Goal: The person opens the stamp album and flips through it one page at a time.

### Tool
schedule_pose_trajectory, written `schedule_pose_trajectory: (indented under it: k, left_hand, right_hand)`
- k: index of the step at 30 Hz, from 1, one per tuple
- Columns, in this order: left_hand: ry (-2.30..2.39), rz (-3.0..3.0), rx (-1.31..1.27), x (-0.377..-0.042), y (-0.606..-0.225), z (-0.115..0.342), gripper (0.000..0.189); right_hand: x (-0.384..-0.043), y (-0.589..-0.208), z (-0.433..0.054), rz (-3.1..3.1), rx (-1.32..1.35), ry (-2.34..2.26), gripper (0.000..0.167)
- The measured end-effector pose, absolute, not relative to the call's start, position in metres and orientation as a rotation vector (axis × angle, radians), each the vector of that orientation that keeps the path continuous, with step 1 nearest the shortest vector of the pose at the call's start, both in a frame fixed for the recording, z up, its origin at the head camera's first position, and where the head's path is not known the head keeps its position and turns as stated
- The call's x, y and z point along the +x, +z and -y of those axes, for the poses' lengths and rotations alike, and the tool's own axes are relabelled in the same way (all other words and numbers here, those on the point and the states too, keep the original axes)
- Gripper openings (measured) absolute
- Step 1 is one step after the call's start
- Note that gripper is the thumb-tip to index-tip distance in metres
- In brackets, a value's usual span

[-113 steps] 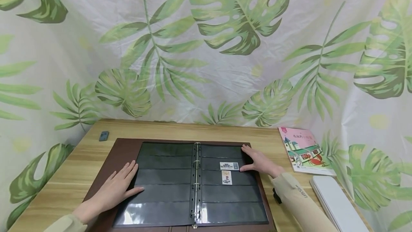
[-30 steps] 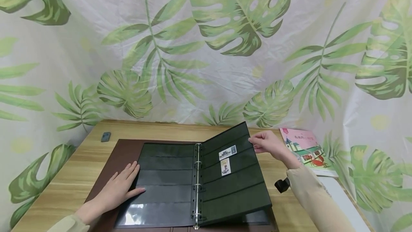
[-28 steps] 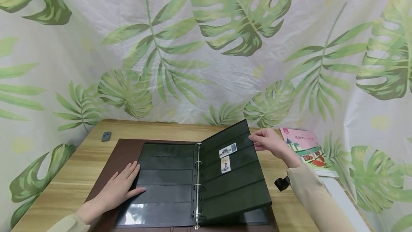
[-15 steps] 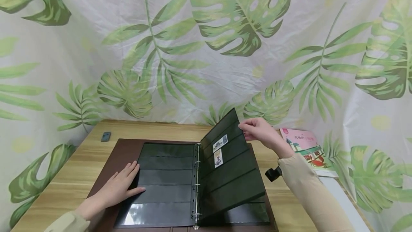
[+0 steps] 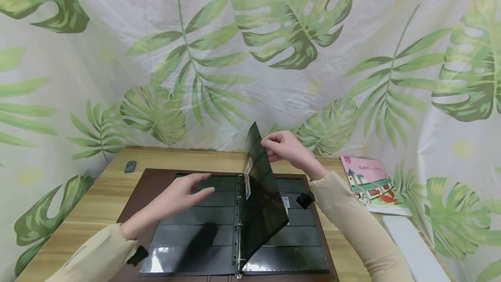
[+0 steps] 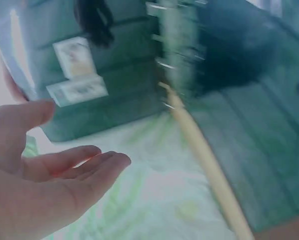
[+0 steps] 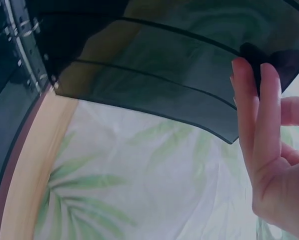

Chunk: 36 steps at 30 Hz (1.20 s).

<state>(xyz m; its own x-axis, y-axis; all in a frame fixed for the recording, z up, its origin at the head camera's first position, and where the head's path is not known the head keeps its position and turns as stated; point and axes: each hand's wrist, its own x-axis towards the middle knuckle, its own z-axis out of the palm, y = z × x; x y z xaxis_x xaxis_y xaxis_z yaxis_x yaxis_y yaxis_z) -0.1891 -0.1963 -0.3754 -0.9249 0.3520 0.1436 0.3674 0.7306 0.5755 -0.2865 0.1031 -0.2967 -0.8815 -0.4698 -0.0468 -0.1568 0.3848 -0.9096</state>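
Note:
An open ring-binder stamp album point(image 5: 131, 204) with black pocket pages lies on the table. My right hand point(image 5: 287, 149) pinches the outer edge of a black album page point(image 5: 261, 186), which stands nearly upright at the rings. Two stamps point(image 6: 75, 57) sit in pockets on that page's left-facing side. My left hand point(image 5: 178, 195) hovers over the left page point(image 5: 188, 247), fingers relaxed and holding nothing. In the right wrist view the page point(image 7: 154, 90) bends slightly near my fingers. On the right page beneath, another stamp point(image 5: 285, 202) shows, partly covered by the lifted page.
The wooden table point(image 5: 90, 212) carries a small grey object point(image 5: 130, 167) at the back left. On the right lie a pink picture book point(image 5: 372, 182) and a long white case point(image 5: 415, 247). A leaf-patterned curtain point(image 5: 215, 56) hangs right behind the table.
My right hand has lifted the page and swung it leftward from lying flat to nearly upright. My left hand has risen off the album and moved right, over the left page.

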Motion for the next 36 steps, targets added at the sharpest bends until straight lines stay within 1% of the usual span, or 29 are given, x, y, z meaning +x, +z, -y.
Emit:
schedule_pose_trajectory:
  k: [6,13,21,26,33,36]
  left_hand:
    - [-1.221,2.849,-0.61,-0.199,-0.346,0.165,0.051]
    - [-1.307,2.71,-0.585,-0.203,-0.331,0.146,0.04]
    - [-1.372,2.677,-0.419,-0.201,-0.326,0.146,0.046]
    - [-1.368,2.67,-0.389,-0.198,-0.327,0.161,0.04]
    - [-1.27,2.732,-0.302,-0.191,-0.338,0.199,0.034]
    - [-1.23,2.757,-0.252,-0.188,-0.348,0.217,0.034]
  right_hand:
    - [-0.285,-0.3,-0.076,-2.351,-0.545,-1.519,0.029]
    - [-0.28,-0.307,-0.051,-2.388,-0.601,-1.5,0.03]
    - [-0.275,-0.318,-0.043,-2.424,-0.732,-1.444,0.031]
    - [-0.274,-0.335,-0.055,-2.54,-0.761,-1.331,0.03]
    - [-0.281,-0.385,-0.102,-2.721,-0.652,-1.164,0.03]
    - [-0.282,-0.405,-0.124,-2.765,-0.654,-1.098,0.032]
